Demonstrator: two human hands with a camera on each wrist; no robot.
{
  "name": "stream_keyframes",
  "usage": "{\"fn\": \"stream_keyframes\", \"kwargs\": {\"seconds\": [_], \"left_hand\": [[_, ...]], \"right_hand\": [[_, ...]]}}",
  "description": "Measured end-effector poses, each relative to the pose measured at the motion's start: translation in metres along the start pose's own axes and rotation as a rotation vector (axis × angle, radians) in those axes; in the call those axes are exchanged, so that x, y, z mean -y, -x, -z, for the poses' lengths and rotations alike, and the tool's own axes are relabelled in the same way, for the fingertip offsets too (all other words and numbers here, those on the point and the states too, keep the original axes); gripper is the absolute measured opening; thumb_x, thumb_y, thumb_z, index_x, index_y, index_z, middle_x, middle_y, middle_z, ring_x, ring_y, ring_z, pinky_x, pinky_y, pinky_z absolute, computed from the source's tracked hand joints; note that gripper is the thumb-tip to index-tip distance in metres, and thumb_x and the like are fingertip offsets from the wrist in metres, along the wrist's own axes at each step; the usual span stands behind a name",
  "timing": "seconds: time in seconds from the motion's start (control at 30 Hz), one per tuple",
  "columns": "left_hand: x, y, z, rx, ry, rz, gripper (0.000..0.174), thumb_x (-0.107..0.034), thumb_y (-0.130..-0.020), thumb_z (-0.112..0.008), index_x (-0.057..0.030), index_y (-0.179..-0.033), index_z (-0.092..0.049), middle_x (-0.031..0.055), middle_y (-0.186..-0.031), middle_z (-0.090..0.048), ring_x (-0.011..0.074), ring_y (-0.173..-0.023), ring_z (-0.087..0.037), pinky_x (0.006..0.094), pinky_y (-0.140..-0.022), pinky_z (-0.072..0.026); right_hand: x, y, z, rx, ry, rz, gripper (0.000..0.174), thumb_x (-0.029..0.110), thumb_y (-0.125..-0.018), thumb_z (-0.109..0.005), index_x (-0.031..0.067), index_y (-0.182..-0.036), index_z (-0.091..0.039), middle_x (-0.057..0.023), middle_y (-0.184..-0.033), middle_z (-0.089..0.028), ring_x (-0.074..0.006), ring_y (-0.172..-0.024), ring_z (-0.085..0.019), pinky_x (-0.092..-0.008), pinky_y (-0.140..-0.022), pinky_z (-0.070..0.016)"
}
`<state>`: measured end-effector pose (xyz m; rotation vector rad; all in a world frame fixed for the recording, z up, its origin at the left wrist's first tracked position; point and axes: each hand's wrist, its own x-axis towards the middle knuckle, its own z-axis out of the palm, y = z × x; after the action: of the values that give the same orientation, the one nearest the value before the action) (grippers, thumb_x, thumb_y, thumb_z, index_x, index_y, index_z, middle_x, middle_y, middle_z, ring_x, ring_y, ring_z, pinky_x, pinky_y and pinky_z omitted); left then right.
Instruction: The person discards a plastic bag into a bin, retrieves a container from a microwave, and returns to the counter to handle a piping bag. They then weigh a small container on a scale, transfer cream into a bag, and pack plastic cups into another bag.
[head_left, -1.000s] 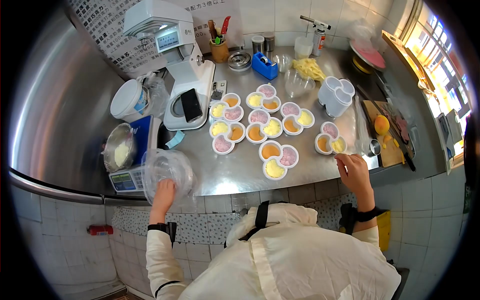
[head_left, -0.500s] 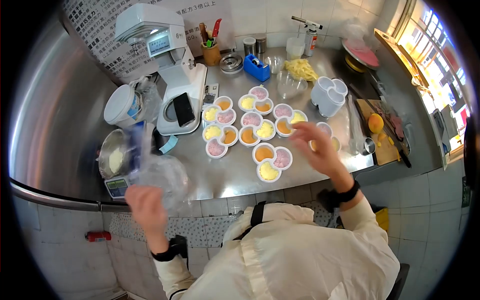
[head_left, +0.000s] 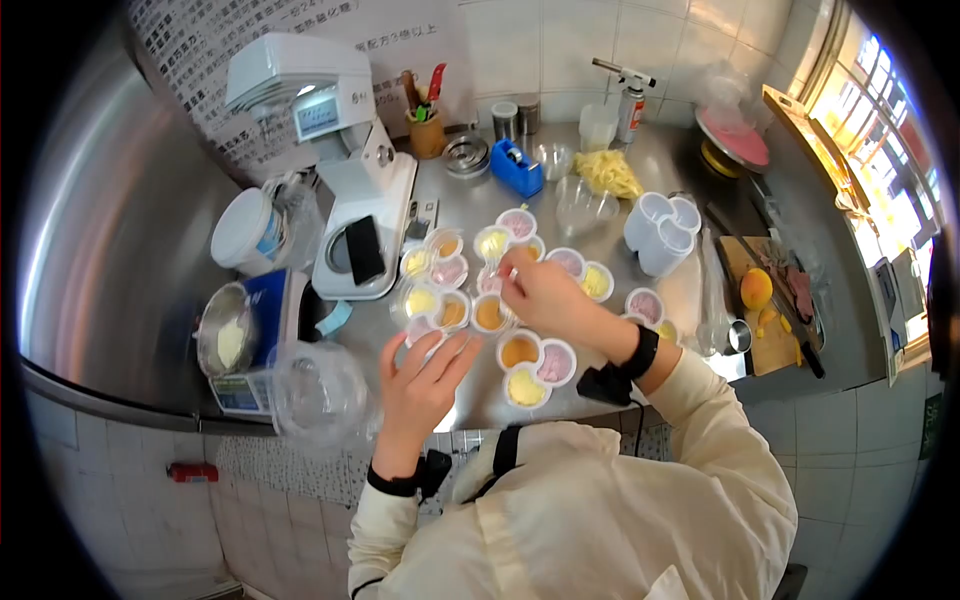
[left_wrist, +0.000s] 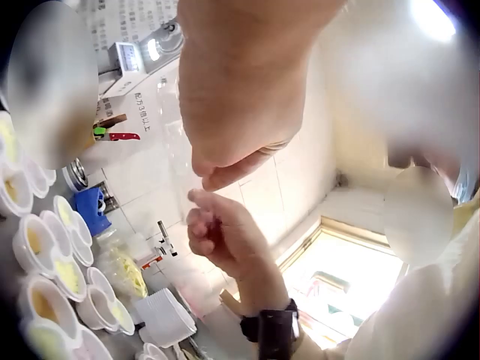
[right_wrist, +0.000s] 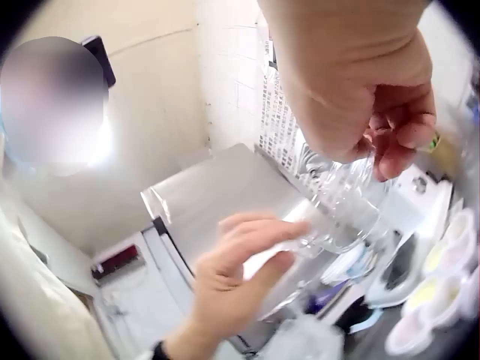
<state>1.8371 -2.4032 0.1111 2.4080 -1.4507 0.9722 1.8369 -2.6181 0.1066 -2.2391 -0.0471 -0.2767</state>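
Between both hands, above the counter, is a clear plastic lid [right_wrist: 352, 217] with rounded lobes. My right hand [head_left: 550, 295] pinches one edge of it, fingers bent, as the right wrist view shows. My left hand [head_left: 425, 385] holds the opposite edge between thumb and fingers. Beneath and around the hands stand several white three-part cups [head_left: 538, 370], each with orange, pink and yellow fillings. The hands overlap some of these cups in the head view. In the left wrist view the rows of cups [left_wrist: 56, 255] lie to the left, below the hands.
A clear plastic bag [head_left: 320, 395] lies at the front left, beside a scale with a metal bowl [head_left: 228, 330]. Behind stand a mixer [head_left: 355, 180] with a phone [head_left: 366, 250]. Stacked three-part cups [head_left: 662, 235] and a cutting board [head_left: 775, 345] with fruit and a knife are right.
My left hand has left the plastic bag and moved right to the cups. My right hand has come left from the rightmost cup. The clear lid is now held between both hands.
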Motion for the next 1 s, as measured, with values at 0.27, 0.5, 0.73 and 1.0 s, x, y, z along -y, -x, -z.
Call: {"fn": "stream_keyframes", "kwargs": {"seconds": [0.27, 0.5, 0.73, 1.0], "left_hand": [[-0.001, 0.074, -0.021, 0.267, 0.613, 0.603, 0.022, -0.004, -0.078, -0.054, -0.0011, -0.099, -0.059, 0.0111, -0.093, -0.06, 0.0253, -0.083, -0.054, 0.0326, -0.076, -0.0419], [-0.029, 0.149, -0.01, 0.157, 0.838, 1.283, 0.02, -0.01, -0.086, -0.05, 0.0013, -0.099, -0.06, 0.0097, -0.084, -0.063, 0.0138, -0.076, -0.057, 0.0252, -0.07, -0.0441], [-0.036, 0.166, 0.0, -0.153, 0.852, 1.387, 0.021, -0.011, -0.088, -0.047, 0.0019, -0.102, -0.057, 0.0073, -0.081, -0.061, 0.0115, -0.073, -0.055, 0.0247, -0.07, -0.044], [-0.036, 0.171, 0.008, -0.16, 0.833, 1.402, 0.022, -0.011, -0.089, -0.046, 0.002, -0.102, -0.056, 0.0064, -0.08, -0.06, 0.0107, -0.071, -0.054, 0.0247, -0.07, -0.0437]], "right_hand": [[-0.219, -0.108, 0.113, 0.101, 0.591, -0.403, 0.018, 0.01, -0.074, -0.047, -0.0032, -0.08, -0.057, -0.0183, -0.058, -0.06, -0.0254, -0.054, -0.062, -0.0367, -0.054, -0.0493], [-0.273, -0.124, 0.092, 0.314, 0.408, -0.724, 0.019, 0.009, -0.072, -0.047, 0.0001, -0.062, -0.061, -0.0129, -0.059, -0.062, -0.0195, -0.05, -0.06, -0.0306, -0.046, -0.047], [-0.253, -0.116, 0.082, 0.596, 0.85, -0.232, 0.017, 0.01, -0.064, -0.051, 0.0046, -0.051, -0.06, -0.0121, -0.051, -0.058, -0.0221, -0.048, -0.058, -0.0337, -0.045, -0.0446], [-0.213, -0.114, 0.065, -0.003, 0.494, -0.506, 0.015, 0.016, -0.066, -0.052, 0.005, -0.067, -0.062, -0.0135, -0.069, -0.061, -0.0253, -0.063, -0.06, -0.0355, -0.055, -0.046]]}}
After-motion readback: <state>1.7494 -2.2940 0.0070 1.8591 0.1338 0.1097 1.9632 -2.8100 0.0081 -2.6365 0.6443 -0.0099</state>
